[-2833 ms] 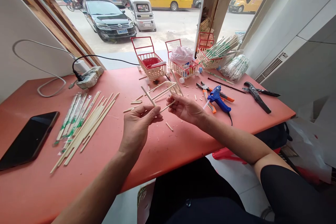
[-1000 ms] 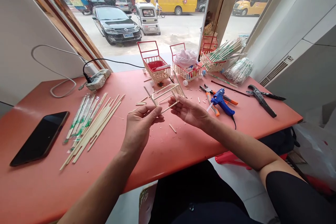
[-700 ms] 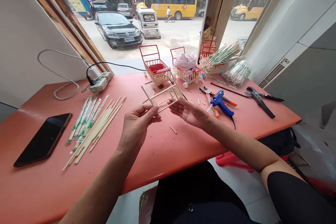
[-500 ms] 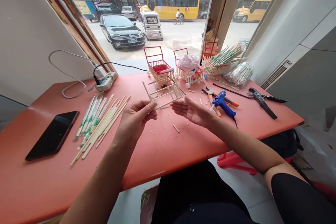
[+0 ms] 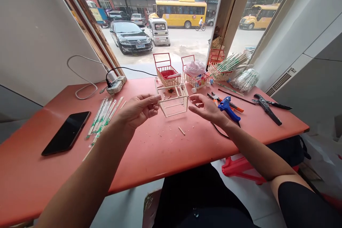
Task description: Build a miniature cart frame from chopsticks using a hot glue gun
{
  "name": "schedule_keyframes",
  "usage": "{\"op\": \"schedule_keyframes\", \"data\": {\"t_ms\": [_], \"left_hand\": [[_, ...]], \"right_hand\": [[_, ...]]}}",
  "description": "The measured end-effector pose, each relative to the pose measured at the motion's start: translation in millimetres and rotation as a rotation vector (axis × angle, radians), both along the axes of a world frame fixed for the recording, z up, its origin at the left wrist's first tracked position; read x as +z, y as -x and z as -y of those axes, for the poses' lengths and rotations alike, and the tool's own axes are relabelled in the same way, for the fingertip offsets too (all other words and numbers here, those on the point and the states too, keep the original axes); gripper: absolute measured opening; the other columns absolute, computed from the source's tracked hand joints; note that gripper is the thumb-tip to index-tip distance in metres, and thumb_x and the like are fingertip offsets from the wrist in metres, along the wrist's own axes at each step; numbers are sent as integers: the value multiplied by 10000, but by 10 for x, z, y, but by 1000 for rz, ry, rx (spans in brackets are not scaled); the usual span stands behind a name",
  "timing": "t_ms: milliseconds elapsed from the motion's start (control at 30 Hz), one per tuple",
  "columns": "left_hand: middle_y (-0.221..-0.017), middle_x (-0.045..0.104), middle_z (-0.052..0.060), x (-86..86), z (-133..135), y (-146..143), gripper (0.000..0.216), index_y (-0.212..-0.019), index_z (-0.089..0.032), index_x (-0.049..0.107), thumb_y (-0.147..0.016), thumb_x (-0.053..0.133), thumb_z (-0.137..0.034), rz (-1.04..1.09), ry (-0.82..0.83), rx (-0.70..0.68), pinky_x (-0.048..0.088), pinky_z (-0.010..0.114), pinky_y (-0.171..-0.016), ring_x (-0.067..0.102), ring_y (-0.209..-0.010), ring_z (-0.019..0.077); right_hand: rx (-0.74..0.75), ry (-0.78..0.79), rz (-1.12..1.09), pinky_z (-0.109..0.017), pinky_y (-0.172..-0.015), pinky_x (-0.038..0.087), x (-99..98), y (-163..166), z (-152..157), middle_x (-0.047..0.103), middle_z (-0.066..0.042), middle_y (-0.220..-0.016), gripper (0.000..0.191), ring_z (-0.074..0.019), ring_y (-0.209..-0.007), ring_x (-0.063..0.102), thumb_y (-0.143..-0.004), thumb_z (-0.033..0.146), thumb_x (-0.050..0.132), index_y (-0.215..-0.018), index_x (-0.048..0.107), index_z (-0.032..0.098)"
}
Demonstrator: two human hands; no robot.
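Note:
A small open frame of pale wooden sticks (image 5: 175, 114) is held above the middle of the table. My left hand (image 5: 140, 108) pinches its left side between thumb and fingers. Just off the frame's right side is my right hand (image 5: 204, 107), its fingers spread and slightly curled, with nothing seen in them. Behind the frame stands a finished miniature cart (image 5: 167, 74) with red handle and stick sides. A blue glue gun (image 5: 229, 108) lies to the right of my right hand, over orange-handled pliers (image 5: 236, 107). One short cut stick (image 5: 181, 130) rests below the frame.
Chopsticks (image 5: 103, 117), many in wrappers, and a black phone (image 5: 66, 133) lie left on the red table (image 5: 149, 156). A power strip (image 5: 117, 84) sits behind them. Two more carts (image 5: 197, 80) stand at the back, with a wrapped bundle (image 5: 245, 79) and black cutters (image 5: 267, 108) at right.
The stick frame has turned so its open box shape faces me. My right hand has shifted right, its fingers now more curled. The camera view has swung slightly left and up.

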State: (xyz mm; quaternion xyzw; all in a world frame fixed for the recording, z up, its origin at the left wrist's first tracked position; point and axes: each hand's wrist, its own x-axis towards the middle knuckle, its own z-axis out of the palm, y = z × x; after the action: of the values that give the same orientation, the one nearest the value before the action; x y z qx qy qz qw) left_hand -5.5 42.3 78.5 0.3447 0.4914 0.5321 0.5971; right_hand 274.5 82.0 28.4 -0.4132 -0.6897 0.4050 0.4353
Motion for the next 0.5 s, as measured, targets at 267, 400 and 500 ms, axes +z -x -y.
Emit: {"op": "schedule_keyframes", "data": {"t_ms": [267,400,500], "left_hand": [[-593,563,-15,95,-82,-121,179,-752,-93,723,-792,890,-43,91,145,62,441,115,-429,535,-493,54],[-599,572,-26,40,-68,-117,305,-748,-114,695,-723,995,-159,77,99,32,459,146,-428,547,-511,73],[-592,552,-50,3,-38,-107,483,-710,-162,610,-666,1060,-332,58,96,21,451,170,-422,521,-501,78]], "right_hand": [[48,-196,182,-306,-744,590,-137,99,-85,799,-106,-1117,190,-203,-905,757,-915,319,769,-1058,777,194],[28,-286,212,-295,-714,598,-223,115,-128,796,-115,-1122,178,-189,-854,754,-952,301,695,-1076,736,180],[18,-331,231,-295,-726,594,-234,133,-139,797,-90,-1059,132,-181,-820,740,-979,298,663,-1040,721,195]]}}
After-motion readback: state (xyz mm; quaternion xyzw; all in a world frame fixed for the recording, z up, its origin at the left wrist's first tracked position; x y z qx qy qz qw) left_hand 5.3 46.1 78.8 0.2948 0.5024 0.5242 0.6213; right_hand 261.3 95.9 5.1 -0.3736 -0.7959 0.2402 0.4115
